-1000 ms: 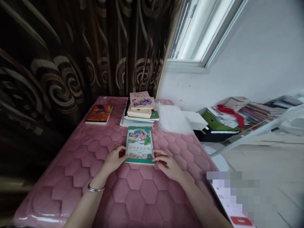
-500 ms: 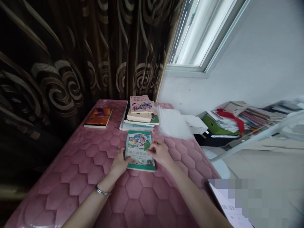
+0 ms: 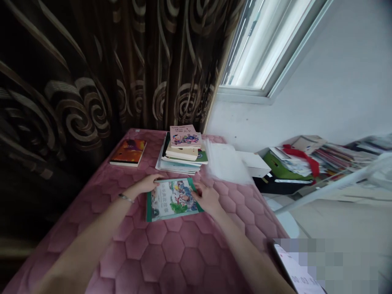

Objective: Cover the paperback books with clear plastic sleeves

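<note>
A green-edged book (image 3: 174, 199) with an illustrated cover lies turned sideways over the pink quilted surface. At its upper left edge is my left hand (image 3: 148, 183), fingers closed on the rim, a metal bangle on that wrist. My right hand (image 3: 208, 199) grips the book's right end, thumb over the cover and the other fingers partly hidden. Just behind it sits a stack of books and booklets (image 3: 180, 165), a small pink book (image 3: 185, 139) on top. An orange book (image 3: 128, 152) lies apart on the left.
Clear plastic sheeting (image 3: 225, 161) and a white box (image 3: 253, 164) stand right of the stack. Beyond are a green bag (image 3: 280, 165) with papers, a red cloth (image 3: 301, 157) and a white slanted bar (image 3: 330, 181). A phone (image 3: 295, 265) is at lower right. A dark patterned curtain (image 3: 92, 81) hangs behind.
The green-edged book has been turned about a quarter turn clockwise, so its top end now points right. My left hand moved up to its far edge; my right hand took its right end.
</note>
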A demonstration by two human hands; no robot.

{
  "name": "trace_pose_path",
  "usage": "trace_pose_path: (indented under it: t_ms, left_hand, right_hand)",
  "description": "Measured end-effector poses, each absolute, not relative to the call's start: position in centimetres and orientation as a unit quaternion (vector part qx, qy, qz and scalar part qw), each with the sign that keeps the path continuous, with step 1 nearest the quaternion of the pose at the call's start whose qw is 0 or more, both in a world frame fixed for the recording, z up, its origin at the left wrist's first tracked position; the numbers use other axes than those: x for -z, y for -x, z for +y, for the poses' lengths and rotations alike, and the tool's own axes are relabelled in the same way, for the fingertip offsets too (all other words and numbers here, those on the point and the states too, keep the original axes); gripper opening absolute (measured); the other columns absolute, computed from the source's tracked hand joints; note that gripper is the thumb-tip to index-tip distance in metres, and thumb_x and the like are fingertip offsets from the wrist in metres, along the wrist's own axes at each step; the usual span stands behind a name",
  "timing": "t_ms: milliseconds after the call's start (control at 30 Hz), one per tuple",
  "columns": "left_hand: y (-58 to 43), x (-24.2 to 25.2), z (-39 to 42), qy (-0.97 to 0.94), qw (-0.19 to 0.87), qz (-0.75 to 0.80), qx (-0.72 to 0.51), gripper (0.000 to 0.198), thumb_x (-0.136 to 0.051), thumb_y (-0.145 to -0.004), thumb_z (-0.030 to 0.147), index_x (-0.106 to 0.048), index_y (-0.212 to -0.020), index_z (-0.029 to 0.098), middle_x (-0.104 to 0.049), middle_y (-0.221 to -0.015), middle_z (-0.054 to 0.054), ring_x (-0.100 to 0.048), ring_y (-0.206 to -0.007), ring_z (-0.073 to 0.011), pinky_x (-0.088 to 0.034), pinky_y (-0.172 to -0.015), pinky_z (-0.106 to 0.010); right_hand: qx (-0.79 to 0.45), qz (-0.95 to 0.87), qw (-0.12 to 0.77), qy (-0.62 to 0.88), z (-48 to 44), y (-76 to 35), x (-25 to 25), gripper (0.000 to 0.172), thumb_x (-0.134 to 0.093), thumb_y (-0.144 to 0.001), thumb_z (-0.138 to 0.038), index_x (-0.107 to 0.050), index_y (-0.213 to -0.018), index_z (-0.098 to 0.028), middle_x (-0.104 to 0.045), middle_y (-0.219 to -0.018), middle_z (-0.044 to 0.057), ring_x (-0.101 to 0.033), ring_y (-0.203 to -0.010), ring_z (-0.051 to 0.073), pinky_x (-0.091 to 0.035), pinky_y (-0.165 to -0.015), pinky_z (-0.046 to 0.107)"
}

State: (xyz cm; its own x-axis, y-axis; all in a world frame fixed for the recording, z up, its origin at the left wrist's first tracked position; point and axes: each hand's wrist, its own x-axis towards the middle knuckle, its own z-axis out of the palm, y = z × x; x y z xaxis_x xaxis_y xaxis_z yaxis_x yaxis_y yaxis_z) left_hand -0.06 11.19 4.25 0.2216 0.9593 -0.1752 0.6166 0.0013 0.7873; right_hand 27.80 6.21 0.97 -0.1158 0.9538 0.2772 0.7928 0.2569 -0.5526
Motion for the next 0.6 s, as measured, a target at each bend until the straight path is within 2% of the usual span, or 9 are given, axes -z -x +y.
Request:
trace_pose_path:
  t_ms: [100, 167, 233, 300, 367, 433, 533, 600]
  left_hand:
    - [-1.7, -3.8, 13.4, -0.649, 0.370, 0.623, -0.229, 0.038, -0.061, -0.075, 0.013, -0.057, -0.113, 0.017, -0.066, -0.082, -0.001, -0.061, -0.051, -0.0108, -0.051, -0.054, -0.024]
    - [-2.3, -3.5, 14.5, -0.636, 0.341, 0.647, -0.247, 0.037, -0.062, -0.077, 0.015, -0.052, -0.113, 0.017, -0.064, -0.084, 0.000, -0.057, -0.048, -0.0089, -0.049, -0.054, -0.024]
    - [-2.5, -3.3, 15.1, -0.626, 0.305, 0.667, -0.266, 0.034, -0.064, -0.077, 0.018, -0.050, -0.108, 0.018, -0.063, -0.088, -0.001, -0.060, -0.056, -0.0103, -0.050, -0.061, -0.025]
    - [-2.6, -3.0, 15.1, -0.617, 0.263, 0.686, -0.283, 0.033, -0.067, -0.076, 0.021, -0.050, -0.104, 0.018, -0.061, -0.094, -0.003, -0.063, -0.077, -0.0151, -0.050, -0.074, -0.027]
    - [-2.7, -2.8, 14.7, -0.607, 0.218, 0.703, -0.298, 0.036, -0.069, -0.075, 0.026, -0.049, -0.104, 0.017, -0.058, -0.104, -0.008, -0.058, -0.101, -0.0214, -0.046, -0.087, -0.032]
    - [-2.9, -2.7, 14.2, -0.598, 0.180, 0.717, -0.310, 0.042, -0.069, -0.075, 0.030, -0.048, -0.107, 0.015, -0.050, -0.116, -0.014, -0.048, -0.117, -0.0273, -0.041, -0.095, -0.038]
    - [-3.2, -2.9, 13.2, -0.614, 0.121, 0.720, -0.300, 0.039, -0.066, -0.077, 0.029, -0.051, -0.111, 0.015, -0.042, -0.126, -0.017, -0.042, -0.122, -0.0326, -0.038, -0.098, -0.044]
    - [-3.2, -3.1, 12.3, -0.634, 0.094, 0.711, -0.288, 0.029, -0.063, -0.078, 0.022, -0.056, -0.107, 0.018, -0.043, -0.126, -0.015, -0.043, -0.121, -0.0316, -0.038, -0.098, -0.043]
  right_hand:
    - [-0.151, -0.704, 0.332, 0.610, 6.6, -28.4, 0.1, 0.030, -0.060, -0.077, -0.022, -0.063, -0.106, -0.025, -0.073, -0.091, 0.002, -0.068, -0.079, 0.020, -0.054, -0.074, 0.033]
    - [-0.165, -0.687, 0.358, 0.611, 6.9, -28.8, 0.9, 0.030, -0.058, -0.077, -0.022, -0.063, -0.107, -0.025, -0.073, -0.095, 0.002, -0.069, -0.081, 0.020, -0.055, -0.076, 0.034]
    - [-0.164, -0.677, 0.380, 0.609, 7.1, -29.0, 1.5, 0.029, -0.056, -0.078, -0.023, -0.065, -0.106, -0.025, -0.072, -0.100, 0.003, -0.069, -0.085, 0.020, -0.054, -0.080, 0.035]
    - [-0.149, -0.670, 0.396, 0.610, 7.1, -28.9, 1.9, 0.026, -0.055, -0.080, -0.025, -0.067, -0.103, -0.026, -0.072, -0.102, 0.003, -0.068, -0.088, 0.020, -0.054, -0.082, 0.036]
    - [-0.135, -0.666, 0.402, 0.614, 7.1, -28.7, 2.2, 0.024, -0.053, -0.082, -0.027, -0.068, -0.100, -0.026, -0.072, -0.102, 0.003, -0.068, -0.088, 0.020, -0.054, -0.082, 0.036]
    - [-0.126, -0.665, 0.399, 0.619, 7.0, -28.5, 2.2, 0.023, -0.053, -0.083, -0.029, -0.069, -0.100, -0.027, -0.072, -0.102, 0.003, -0.068, -0.087, 0.020, -0.054, -0.082, 0.035]
    - [-0.117, -0.669, 0.390, 0.622, 6.9, -28.4, 2.1, 0.023, -0.054, -0.083, -0.029, -0.070, -0.100, -0.026, -0.071, -0.104, 0.004, -0.068, -0.089, 0.020, -0.054, -0.083, 0.035]
    - [-0.110, -0.672, 0.388, 0.620, 6.8, -28.3, 2.0, 0.024, -0.054, -0.084, -0.029, -0.071, -0.100, -0.026, -0.071, -0.105, 0.004, -0.067, -0.092, 0.020, -0.053, -0.085, 0.036]
